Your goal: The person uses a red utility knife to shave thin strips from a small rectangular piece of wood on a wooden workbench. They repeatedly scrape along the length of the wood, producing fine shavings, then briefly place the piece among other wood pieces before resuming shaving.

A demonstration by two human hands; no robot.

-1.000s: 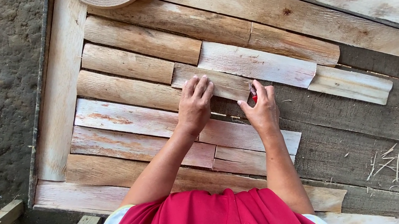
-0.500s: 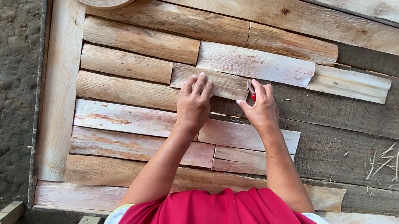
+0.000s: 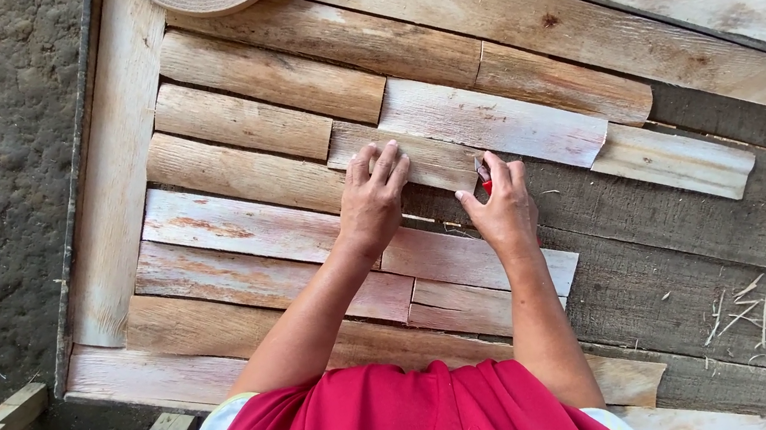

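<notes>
**Right hand turns and a red tool comes into sight**

Little moves across the second. The right hand (image 3: 502,212) rolls slightly, so that its thumb and forefinger now pinch a small red-handled tool (image 3: 483,178) whose tip shows above the knuckles; a second ago only the bare fingers showed there. The left hand (image 3: 371,202) creeps a touch along the short wood strip (image 3: 416,162) beneath it, fingers lying flatter. The gap between the two hands narrows a little.

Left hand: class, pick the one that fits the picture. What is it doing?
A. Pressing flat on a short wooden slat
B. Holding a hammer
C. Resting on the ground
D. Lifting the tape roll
A: the left hand lies palm-down, fingers spread, on the short wooden slat.
</notes>
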